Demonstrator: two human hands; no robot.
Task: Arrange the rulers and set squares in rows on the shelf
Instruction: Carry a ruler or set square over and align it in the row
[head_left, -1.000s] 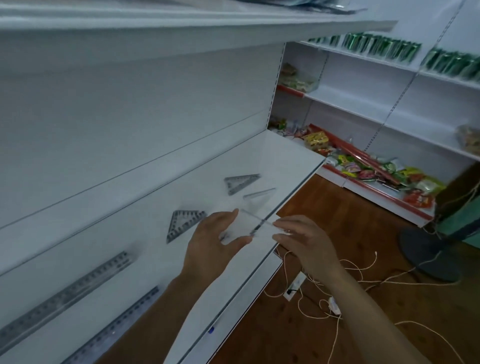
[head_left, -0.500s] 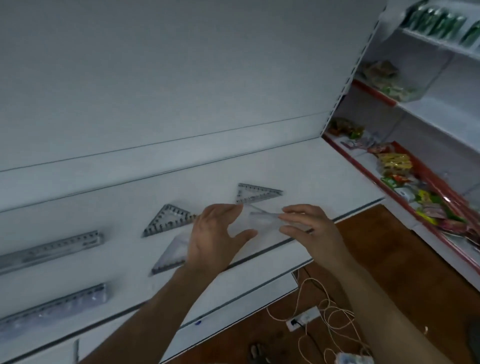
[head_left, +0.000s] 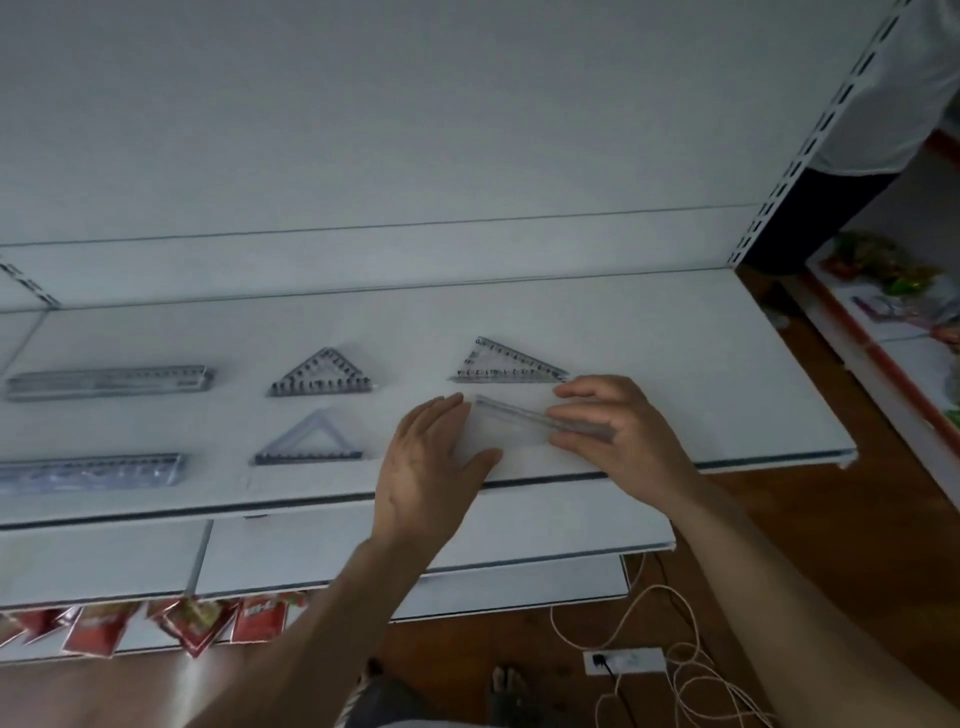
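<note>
On the white shelf (head_left: 675, 332): back row holds ruler (head_left: 106, 382) and two set squares (head_left: 324, 376) (head_left: 506, 364); front row holds ruler (head_left: 91, 470) and one set square (head_left: 311, 441). Both hands, left (head_left: 426, 467) and right (head_left: 618, 431), pinch a clear set square (head_left: 511, 428) over the front-right gap. Judged nearly finished: last piece unplaced.

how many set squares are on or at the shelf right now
4: back row centre, back row right, front row centre, and a clear one held between the left hand and right hand at the front right.
</note>
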